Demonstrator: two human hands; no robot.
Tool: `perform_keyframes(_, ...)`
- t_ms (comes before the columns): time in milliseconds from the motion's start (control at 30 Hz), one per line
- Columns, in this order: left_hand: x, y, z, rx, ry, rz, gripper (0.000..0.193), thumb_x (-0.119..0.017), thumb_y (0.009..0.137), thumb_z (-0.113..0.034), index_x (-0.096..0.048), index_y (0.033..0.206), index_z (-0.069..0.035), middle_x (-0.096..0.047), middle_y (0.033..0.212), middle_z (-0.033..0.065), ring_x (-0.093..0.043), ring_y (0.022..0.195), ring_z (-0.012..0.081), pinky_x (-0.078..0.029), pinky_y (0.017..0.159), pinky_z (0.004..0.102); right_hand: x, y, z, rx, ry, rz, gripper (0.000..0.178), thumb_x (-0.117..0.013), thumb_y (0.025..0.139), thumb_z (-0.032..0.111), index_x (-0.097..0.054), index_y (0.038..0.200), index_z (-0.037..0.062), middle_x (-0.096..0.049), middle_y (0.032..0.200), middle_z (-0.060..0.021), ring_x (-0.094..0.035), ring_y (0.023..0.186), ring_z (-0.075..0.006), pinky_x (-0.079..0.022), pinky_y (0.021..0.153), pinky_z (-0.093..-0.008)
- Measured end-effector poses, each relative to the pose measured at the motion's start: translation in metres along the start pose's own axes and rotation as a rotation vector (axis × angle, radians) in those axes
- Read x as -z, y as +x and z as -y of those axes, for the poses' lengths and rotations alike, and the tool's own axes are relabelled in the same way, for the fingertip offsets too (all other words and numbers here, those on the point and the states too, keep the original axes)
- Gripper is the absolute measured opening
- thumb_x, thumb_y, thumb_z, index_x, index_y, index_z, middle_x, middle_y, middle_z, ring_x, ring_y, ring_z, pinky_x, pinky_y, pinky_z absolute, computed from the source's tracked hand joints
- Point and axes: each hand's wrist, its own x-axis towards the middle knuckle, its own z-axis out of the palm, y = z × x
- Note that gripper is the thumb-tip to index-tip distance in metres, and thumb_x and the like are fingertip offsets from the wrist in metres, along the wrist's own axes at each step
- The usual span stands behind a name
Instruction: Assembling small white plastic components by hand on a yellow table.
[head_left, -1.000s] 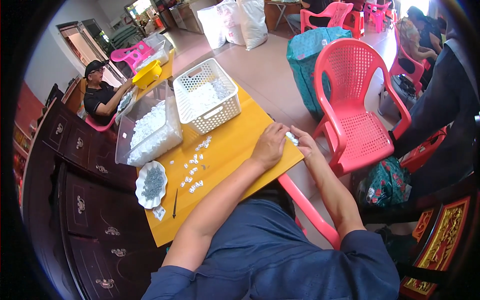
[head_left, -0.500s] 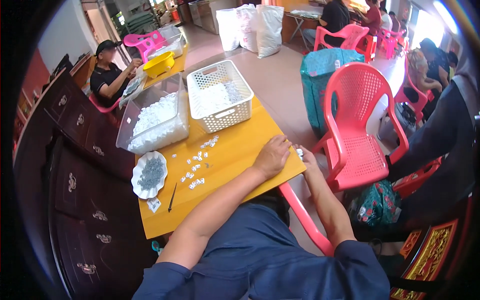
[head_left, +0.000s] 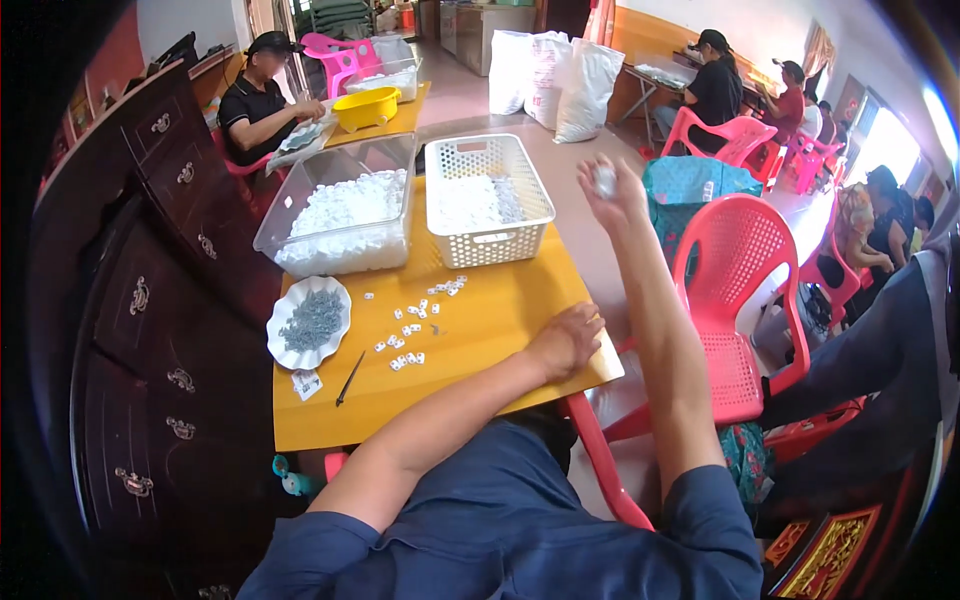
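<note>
My right hand (head_left: 613, 190) is lifted beyond the table's right edge, its curled fingers holding small white plastic pieces (head_left: 604, 181) blurred by motion. My left hand (head_left: 568, 343) rests on the right side of the yellow table (head_left: 480, 345), fingers curled under; whatever they may hold is hidden. Several small white plastic parts (head_left: 402, 339) lie scattered on the tabletop left of that hand. A white perforated basket (head_left: 497, 242) contains white and grey pieces. Beside it, a clear bin (head_left: 335, 258) is heaped with white parts. A scalloped white dish (head_left: 275, 343) holds small grey pieces.
A thin black tool (head_left: 350, 378) lies near the dish. Dark drawers (head_left: 150, 400) line the left side. A pink chair (head_left: 735, 270) and a teal bag (head_left: 690, 190) stand at the right. Across the table, a person (head_left: 262, 110) sits near a yellow basin (head_left: 366, 108).
My right hand has risen from beside the table edge, carrying the white pieces up and away from my left hand. My left hand stays on the table. The view has shifted.
</note>
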Motion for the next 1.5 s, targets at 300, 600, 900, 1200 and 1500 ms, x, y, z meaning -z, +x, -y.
perform_keyframes(300, 0.024, -0.018, 0.001, 0.058, -0.125, -0.050, 0.049, -0.063, 0.090, -0.025, -0.053, 0.130, 0.002, -0.053, 0.135, 0.0236, -0.048, 0.130, 0.0396, -0.038, 0.112, 0.0454, -0.001, -0.016, -0.062, 0.318, -0.942, -0.030, 0.054, -0.050, 0.099, 0.053, -0.067, 0.114, 0.0034, -0.063, 0.102, -0.0035, -0.051, 0.087, -0.0113, -0.040, 0.074, -0.0271)
perform_keyframes(600, 0.030, -0.012, -0.003, 0.089, 0.066, 0.177, 0.077, -0.070, 0.087, -0.036, -0.038, 0.147, 0.002, -0.042, 0.148, 0.0267, -0.037, 0.141, 0.0418, -0.028, 0.119, 0.0469, 0.212, -0.131, -0.058, -0.189, -0.136, -0.013, 0.063, -0.036, 0.107, 0.047, -0.052, 0.137, -0.0051, -0.054, 0.140, -0.0235, -0.051, 0.131, -0.0366, -0.038, 0.114, -0.0499)
perform_keyframes(900, -0.008, 0.043, -0.010, -0.005, 0.109, 0.110, 0.066, -0.063, 0.094, -0.036, -0.042, 0.146, -0.002, -0.040, 0.148, 0.0273, -0.033, 0.140, 0.0489, -0.029, 0.117, 0.0516, 0.180, -0.161, -0.073, -0.144, -0.007, -0.079, 0.050, -0.040, 0.107, 0.043, -0.054, 0.134, 0.0020, -0.058, 0.137, -0.0148, -0.056, 0.127, -0.0278, -0.043, 0.111, -0.0468)
perform_keyframes(1200, -0.034, 0.083, -0.013, -0.026, -0.022, 0.060, 0.049, -0.060, 0.096, -0.032, -0.055, 0.132, 0.001, -0.054, 0.133, 0.0262, -0.048, 0.127, 0.0433, -0.039, 0.109, 0.0482, 0.221, -0.152, -0.078, -0.180, 0.254, 0.039, 0.044, -0.045, 0.106, 0.037, -0.056, 0.130, 0.0018, -0.059, 0.135, -0.0154, -0.057, 0.126, -0.0285, -0.045, 0.110, -0.0469)
perform_keyframes(1500, 0.004, 0.052, -0.002, -0.046, -0.059, -0.030, 0.034, -0.062, 0.094, -0.023, -0.062, 0.119, 0.000, -0.060, 0.122, 0.0221, -0.055, 0.117, 0.0406, -0.044, 0.101, 0.0467, 0.238, -0.159, -0.088, -0.371, 0.469, 0.081, 0.039, -0.052, 0.102, 0.031, -0.060, 0.125, -0.0010, -0.066, 0.123, -0.0213, -0.064, 0.116, -0.0358, -0.048, 0.106, -0.0512)
